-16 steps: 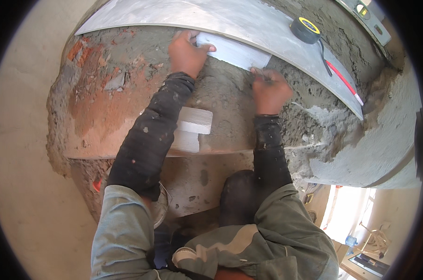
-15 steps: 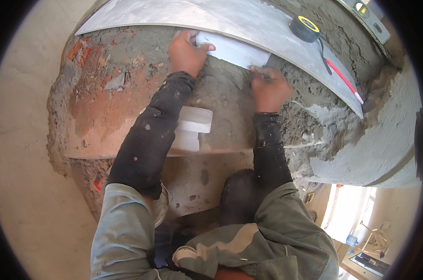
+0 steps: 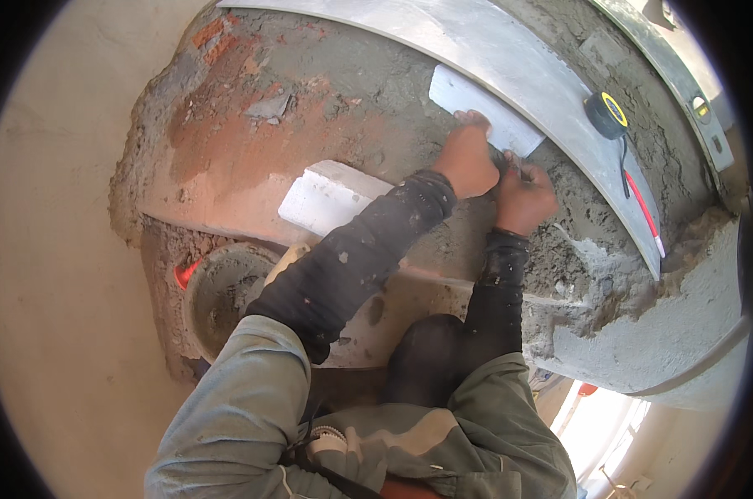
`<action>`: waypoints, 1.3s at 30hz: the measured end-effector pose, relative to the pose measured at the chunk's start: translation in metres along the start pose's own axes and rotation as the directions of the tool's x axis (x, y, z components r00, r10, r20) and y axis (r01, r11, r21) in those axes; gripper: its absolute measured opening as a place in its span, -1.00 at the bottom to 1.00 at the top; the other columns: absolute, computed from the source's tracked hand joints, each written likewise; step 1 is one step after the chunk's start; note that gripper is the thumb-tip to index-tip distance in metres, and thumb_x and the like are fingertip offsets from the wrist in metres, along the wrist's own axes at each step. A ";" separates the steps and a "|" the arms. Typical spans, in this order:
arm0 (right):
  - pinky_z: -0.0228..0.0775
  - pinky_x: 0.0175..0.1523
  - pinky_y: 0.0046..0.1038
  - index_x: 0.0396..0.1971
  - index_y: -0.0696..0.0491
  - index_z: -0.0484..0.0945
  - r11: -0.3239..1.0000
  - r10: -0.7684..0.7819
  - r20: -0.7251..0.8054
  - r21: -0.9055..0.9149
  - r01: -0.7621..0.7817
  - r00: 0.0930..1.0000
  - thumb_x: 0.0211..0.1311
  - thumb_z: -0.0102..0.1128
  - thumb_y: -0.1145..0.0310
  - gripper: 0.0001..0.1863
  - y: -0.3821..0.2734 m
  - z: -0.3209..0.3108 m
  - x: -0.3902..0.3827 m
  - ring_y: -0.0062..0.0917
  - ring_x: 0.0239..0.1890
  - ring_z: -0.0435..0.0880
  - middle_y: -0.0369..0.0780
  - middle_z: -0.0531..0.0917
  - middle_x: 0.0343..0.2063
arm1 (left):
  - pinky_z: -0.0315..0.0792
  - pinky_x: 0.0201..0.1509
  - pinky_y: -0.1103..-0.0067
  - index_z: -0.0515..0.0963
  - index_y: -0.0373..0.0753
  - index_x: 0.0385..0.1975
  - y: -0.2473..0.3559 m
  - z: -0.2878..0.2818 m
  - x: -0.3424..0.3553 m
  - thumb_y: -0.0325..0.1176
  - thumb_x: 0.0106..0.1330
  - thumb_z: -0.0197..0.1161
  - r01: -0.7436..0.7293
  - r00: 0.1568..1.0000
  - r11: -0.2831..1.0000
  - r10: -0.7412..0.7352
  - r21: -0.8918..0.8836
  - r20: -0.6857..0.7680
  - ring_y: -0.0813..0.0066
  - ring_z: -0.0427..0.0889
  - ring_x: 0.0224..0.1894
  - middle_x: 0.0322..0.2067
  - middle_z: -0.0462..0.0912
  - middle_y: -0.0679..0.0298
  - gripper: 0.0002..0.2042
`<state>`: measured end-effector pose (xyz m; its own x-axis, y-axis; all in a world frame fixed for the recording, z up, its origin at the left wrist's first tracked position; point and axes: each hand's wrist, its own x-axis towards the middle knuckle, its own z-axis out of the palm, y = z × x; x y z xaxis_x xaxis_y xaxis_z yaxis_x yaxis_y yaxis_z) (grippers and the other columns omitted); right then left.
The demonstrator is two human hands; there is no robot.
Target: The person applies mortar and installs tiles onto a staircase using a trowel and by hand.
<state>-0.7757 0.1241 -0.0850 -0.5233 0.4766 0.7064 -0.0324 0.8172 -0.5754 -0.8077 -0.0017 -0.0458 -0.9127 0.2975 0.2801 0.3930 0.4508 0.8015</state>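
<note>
Nearby, sleeve (image 3: 360,258) overlaps bucket (image 3: 192,303); grey sheet (image 3: 509,50) borders slab (image 3: 498,111).

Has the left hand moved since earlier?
Yes: the left hand moved right along the white block, from its left end, nearer the red pen on the grey slab.

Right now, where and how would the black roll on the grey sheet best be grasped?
The black roll is probably best gripped around its side wall, pinching opposite sides, coming from above: it is a squat cylinder resting on the grey sheet, its yellow-ringed face uncovered.
</note>
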 end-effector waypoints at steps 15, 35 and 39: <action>0.40 0.15 -0.18 0.00 0.17 0.58 0.849 -0.520 0.641 0.457 0.265 0.564 0.16 0.43 0.08 -0.46 -0.076 -0.028 -0.082 -0.07 0.05 0.56 0.00 0.63 -0.10 | 0.46 0.13 0.46 0.60 -0.30 0.11 -0.029 -0.159 -0.116 -0.29 0.28 0.26 0.088 0.983 0.996 -0.087 -0.003 -0.164 0.30 0.66 0.06 -0.04 0.68 -0.11 -0.59; 0.43 0.02 -0.23 -0.05 0.19 0.55 0.815 -0.517 0.261 0.443 0.375 0.815 0.12 0.46 0.29 -0.55 -0.096 -0.014 -0.009 -0.17 -0.10 0.59 -0.04 0.59 -0.20 | 0.51 -0.04 0.50 -0.03 -0.50 0.45 -0.082 -0.107 0.014 -0.13 0.34 0.25 0.016 0.879 0.481 -0.424 -0.877 -0.216 0.34 0.57 0.05 0.07 0.53 -0.03 -0.15; 0.41 0.05 -0.20 -0.02 0.17 0.56 0.827 -0.536 0.295 0.371 0.422 0.791 0.14 0.39 0.40 -0.60 -0.071 -0.007 -0.013 -0.14 -0.04 0.57 -0.03 0.59 -0.13 | 0.60 -0.13 0.39 -0.06 -0.51 0.46 -0.061 -0.093 0.045 0.01 0.27 0.26 0.248 0.815 0.632 -0.546 -0.734 -0.194 0.12 0.62 0.00 0.11 0.46 -0.22 -0.05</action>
<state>-0.7607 0.0618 -0.0504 -0.6479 -0.1560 0.7455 -0.5634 0.7569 -0.3312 -0.8835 -0.0939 -0.0333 -0.9801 -0.1672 -0.1068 -0.0608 -0.2592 0.9639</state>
